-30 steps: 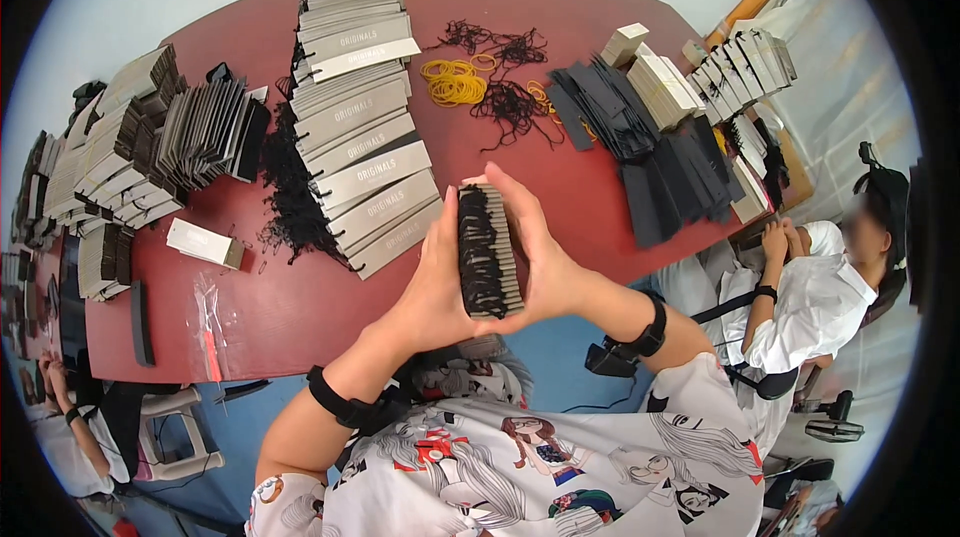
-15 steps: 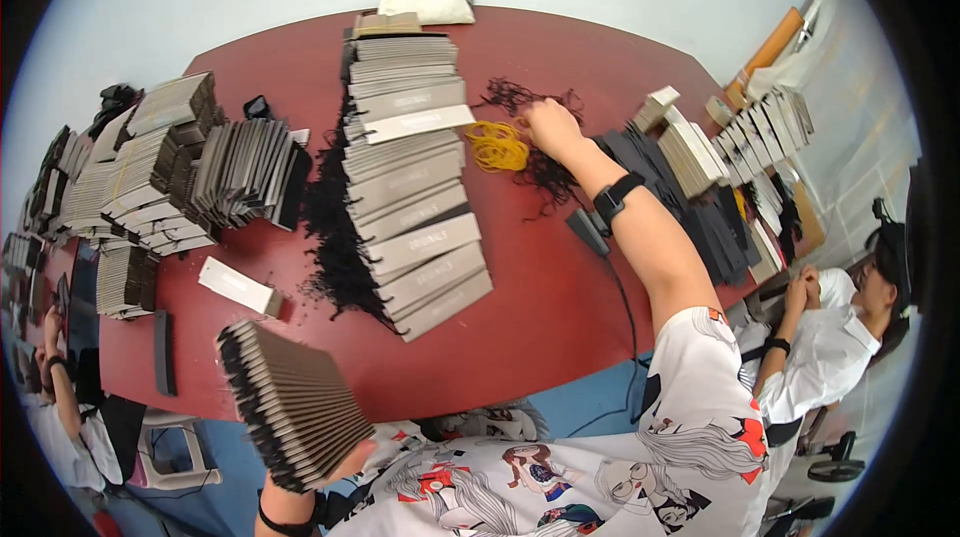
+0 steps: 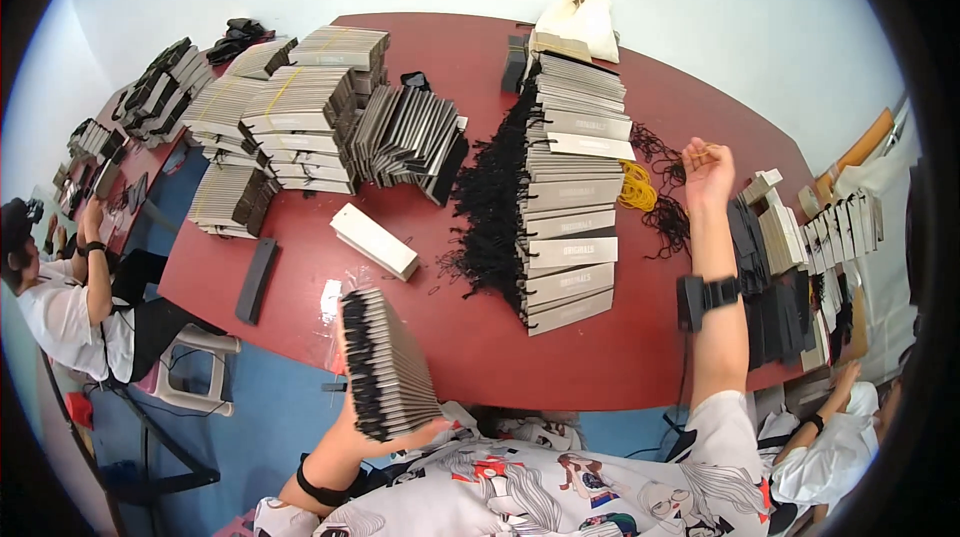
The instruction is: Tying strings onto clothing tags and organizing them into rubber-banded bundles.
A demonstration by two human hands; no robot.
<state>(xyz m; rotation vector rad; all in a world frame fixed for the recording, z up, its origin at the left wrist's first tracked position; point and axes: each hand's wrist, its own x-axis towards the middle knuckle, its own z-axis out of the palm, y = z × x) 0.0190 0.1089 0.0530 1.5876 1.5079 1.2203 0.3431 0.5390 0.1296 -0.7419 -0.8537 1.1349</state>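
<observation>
My left hand (image 3: 350, 435) is closed around a thick stack of grey-brown cardboard tags (image 3: 405, 377) near the table's front edge. Black cord ends stick out along the stack's left side. Over the right part of the table, my right hand (image 3: 708, 175) is raised palm up with its fingers curled, and a thin yellow rubber band (image 3: 708, 150) shows at the fingertips. Beside it lie a coil of yellow rubber bands (image 3: 637, 187) and tangled black cords (image 3: 668, 225). A long overlapping row of similar tags (image 3: 572, 197) runs down the middle, its black cords (image 3: 492, 202) spread leftward.
Banded tag stacks (image 3: 300, 102) fill the table's left side. A white box (image 3: 374, 242) and a dark strip (image 3: 257, 280) lie nearer me. Black pieces (image 3: 770, 307) and boxes stand at right. A cloth bag (image 3: 577, 25) is at the back. Co-workers sit at both sides.
My right hand has lifted off the rubber band pile and turned palm up with a band at its fingers. The view has swung left; my left hand still holds the stack.
</observation>
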